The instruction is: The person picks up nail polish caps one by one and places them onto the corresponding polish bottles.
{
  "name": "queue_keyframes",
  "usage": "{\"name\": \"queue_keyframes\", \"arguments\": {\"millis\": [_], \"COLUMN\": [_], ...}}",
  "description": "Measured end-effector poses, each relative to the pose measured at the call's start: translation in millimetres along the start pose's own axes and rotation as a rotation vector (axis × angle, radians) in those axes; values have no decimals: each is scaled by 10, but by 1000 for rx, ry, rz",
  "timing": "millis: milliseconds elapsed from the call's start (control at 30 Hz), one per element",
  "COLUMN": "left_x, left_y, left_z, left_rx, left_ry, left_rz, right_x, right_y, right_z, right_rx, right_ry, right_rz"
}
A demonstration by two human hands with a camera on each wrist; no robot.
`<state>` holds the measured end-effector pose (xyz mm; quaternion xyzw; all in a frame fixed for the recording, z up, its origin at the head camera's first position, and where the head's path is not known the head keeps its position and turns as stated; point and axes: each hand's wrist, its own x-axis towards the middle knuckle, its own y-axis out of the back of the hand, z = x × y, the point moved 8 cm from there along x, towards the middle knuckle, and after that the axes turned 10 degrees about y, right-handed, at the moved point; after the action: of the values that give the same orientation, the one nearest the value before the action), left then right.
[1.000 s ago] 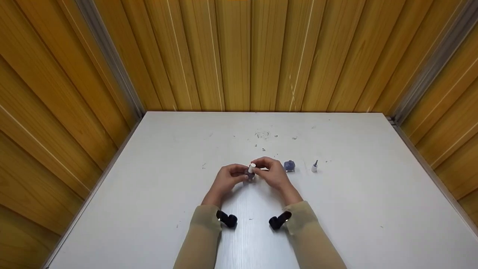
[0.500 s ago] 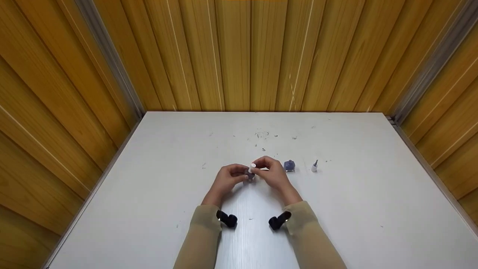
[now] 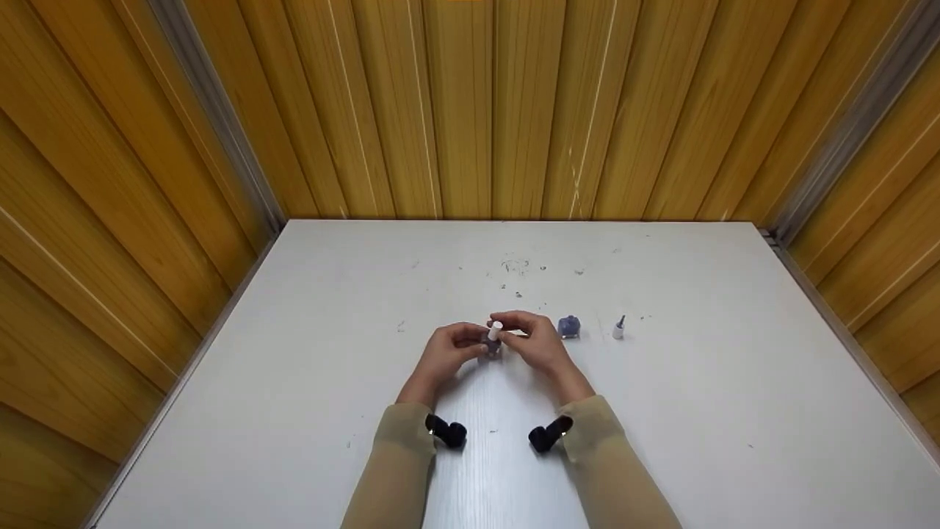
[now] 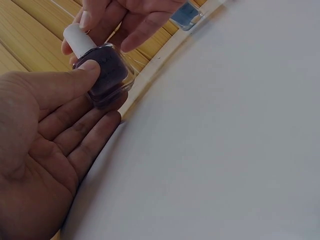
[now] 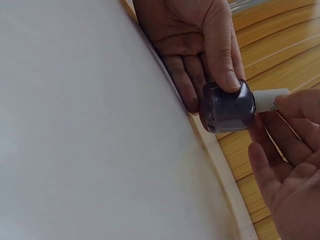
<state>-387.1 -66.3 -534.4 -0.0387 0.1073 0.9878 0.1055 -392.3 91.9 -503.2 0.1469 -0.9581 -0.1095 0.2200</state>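
Note:
My left hand (image 3: 444,354) pinches a dark purple nail polish bottle (image 4: 111,72), its thumb on the front of the glass and its fingers behind. The white cap (image 4: 79,40) sits on the bottle's neck, tilted with it in the left wrist view. At that cap is my right hand (image 3: 542,347), with the thumb (image 5: 295,104) against its side and the fingers curled around behind. Right of the hands stands a blue-purple nail polish bottle (image 3: 569,327) without a cap. Farther right, a white cap with its brush (image 3: 618,328) stands brush up.
The white table (image 3: 294,411) bears small dark marks and specks, most of them beyond the hands. Wood-patterned panels (image 3: 470,110) rise behind the table and along both sides. Black wrist cameras (image 3: 448,432) hang at the sleeve cuffs.
My right hand's fingers have shifted slightly around the white cap, showing more of it now. The left hand and the bottle stay in place, as do the other bottle and brush cap.

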Motion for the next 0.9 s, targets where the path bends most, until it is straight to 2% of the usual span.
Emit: {"name": "queue_keyframes", "arguments": {"millis": [400, 567, 700, 900], "left_x": [5, 7, 5, 0], "left_y": [0, 1, 1, 6], "left_z": [-16, -11, -13, -11], "left_rx": [-14, -13, -20, -25], "left_ry": [5, -8, 10, 13], "left_rz": [-11, -12, -11, -10], "right_x": [-4, -18, -29, -5], "right_y": [-14, -15, -3, 4], "right_z": [14, -154, -284, -68], "right_rx": [18, -4, -27, -48], "right_ry": [-19, -30, -45, -43], "right_rz": [17, 7, 8, 58]}}
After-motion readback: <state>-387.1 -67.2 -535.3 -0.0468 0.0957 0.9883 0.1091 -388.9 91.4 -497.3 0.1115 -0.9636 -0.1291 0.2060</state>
